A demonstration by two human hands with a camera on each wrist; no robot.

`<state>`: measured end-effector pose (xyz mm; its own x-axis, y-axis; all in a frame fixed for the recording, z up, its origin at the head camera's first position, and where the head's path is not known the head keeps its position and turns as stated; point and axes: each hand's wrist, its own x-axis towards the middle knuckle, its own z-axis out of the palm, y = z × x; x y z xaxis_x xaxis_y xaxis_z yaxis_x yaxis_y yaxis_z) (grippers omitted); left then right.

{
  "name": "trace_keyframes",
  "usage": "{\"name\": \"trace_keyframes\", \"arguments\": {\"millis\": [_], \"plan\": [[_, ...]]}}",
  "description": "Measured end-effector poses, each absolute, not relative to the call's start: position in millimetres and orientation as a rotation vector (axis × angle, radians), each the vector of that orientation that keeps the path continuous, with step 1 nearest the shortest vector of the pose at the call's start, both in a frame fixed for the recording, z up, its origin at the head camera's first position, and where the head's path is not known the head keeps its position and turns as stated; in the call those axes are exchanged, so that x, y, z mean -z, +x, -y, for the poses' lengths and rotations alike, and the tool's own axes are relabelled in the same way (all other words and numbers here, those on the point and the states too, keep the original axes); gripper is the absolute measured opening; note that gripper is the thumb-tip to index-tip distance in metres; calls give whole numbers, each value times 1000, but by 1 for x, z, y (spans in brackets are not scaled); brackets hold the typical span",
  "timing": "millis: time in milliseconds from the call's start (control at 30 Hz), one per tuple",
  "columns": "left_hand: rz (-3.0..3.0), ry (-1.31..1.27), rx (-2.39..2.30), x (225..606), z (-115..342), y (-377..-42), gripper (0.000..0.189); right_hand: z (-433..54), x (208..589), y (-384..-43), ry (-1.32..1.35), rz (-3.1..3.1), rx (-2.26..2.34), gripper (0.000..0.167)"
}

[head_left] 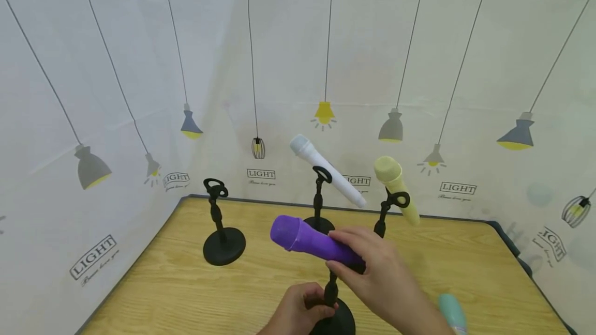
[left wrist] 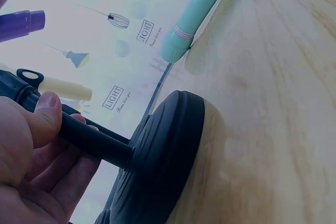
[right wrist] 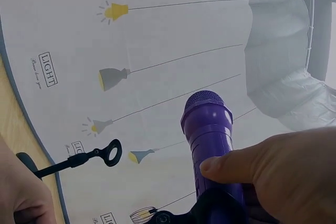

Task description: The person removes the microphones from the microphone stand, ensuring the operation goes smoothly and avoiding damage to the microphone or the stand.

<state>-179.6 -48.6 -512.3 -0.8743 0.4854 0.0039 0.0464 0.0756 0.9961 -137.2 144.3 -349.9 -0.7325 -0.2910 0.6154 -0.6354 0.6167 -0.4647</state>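
Note:
My right hand (head_left: 388, 273) grips a purple microphone (head_left: 309, 239) by its handle, its head tilted up to the left. Below it, my left hand (head_left: 300, 309) holds the pole (left wrist: 97, 142) of a black microphone stand, close above the round base (left wrist: 168, 145), which rests on the table. In the right wrist view the stand's black clip (right wrist: 218, 205) lies across the lower handle; how far the handle sits in it cannot be told. A mint-green microphone (head_left: 451, 310) lies on the table to the right, partly out of the head view.
Behind stand two more stands, bearing a white microphone (head_left: 332, 174) and a pale yellow microphone (head_left: 396, 185), both tilted. At the left an unoccupied black stand (head_left: 222, 242) stands on the wooden table (head_left: 186, 293). A lamp-printed cloth (head_left: 288, 66) surrounds the table.

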Motion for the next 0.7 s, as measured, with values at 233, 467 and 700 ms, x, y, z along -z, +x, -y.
{"name": "trace_keyframes", "arguments": {"millis": [233, 467, 700], "plan": [[-2047, 517, -1869, 514, 49, -178, 4, -140, 351, -138, 711, 2359, -945, 41], [-2033, 531, -1872, 513, 49, -178, 4, -139, 351, -139, 708, 2359, -984, 40], [-2028, 551, -1874, 512, 50, -179, 5, -135, 347, -140, 726, 2355, -938, 38]]}}
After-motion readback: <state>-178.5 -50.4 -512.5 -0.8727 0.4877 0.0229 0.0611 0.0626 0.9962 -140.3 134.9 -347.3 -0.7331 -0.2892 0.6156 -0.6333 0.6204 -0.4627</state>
